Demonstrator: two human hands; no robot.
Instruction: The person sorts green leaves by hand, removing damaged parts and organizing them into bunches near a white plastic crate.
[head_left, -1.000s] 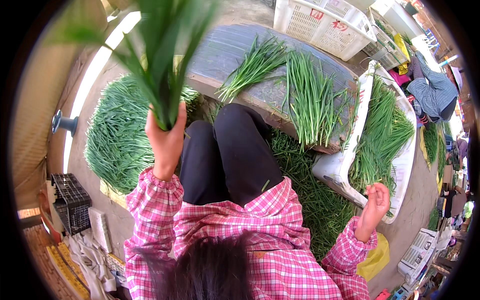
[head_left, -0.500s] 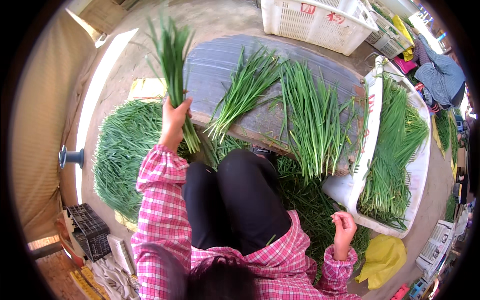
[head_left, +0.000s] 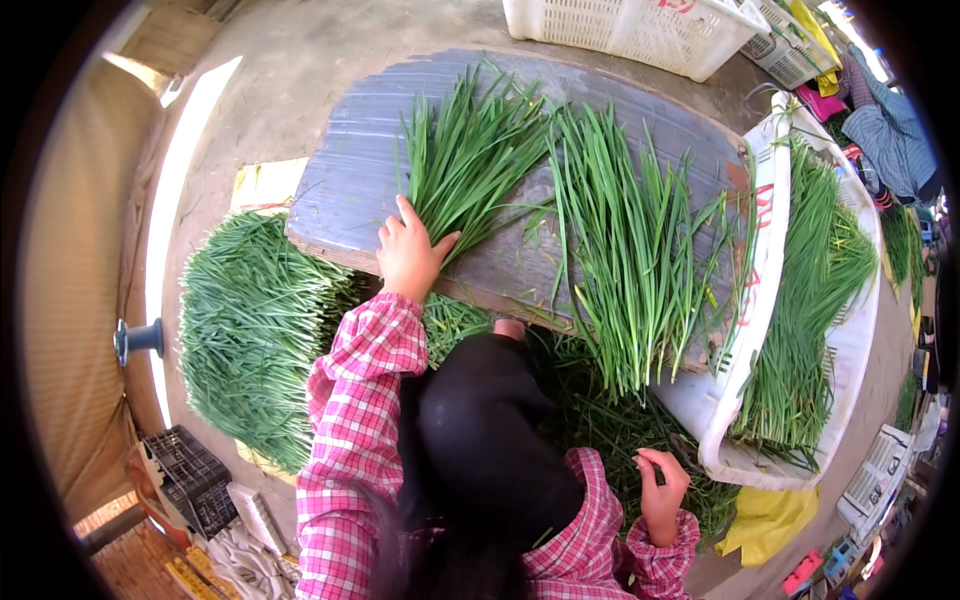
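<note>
We log the left hand palm down at the counter's near edge, index finger extended, thumb spread; its fingers meet the lower end of a green bunch, but we cannot tell whether they grip. The bunch lies on the counter, leaves fanning toward 1 o'clock; a wider bunch lies at its 4 o'clock. The right hand, raised at 5 o'clock from the left, is released, loosely curled. A leafy heap sits at the left hand's 8 o'clock.
</note>
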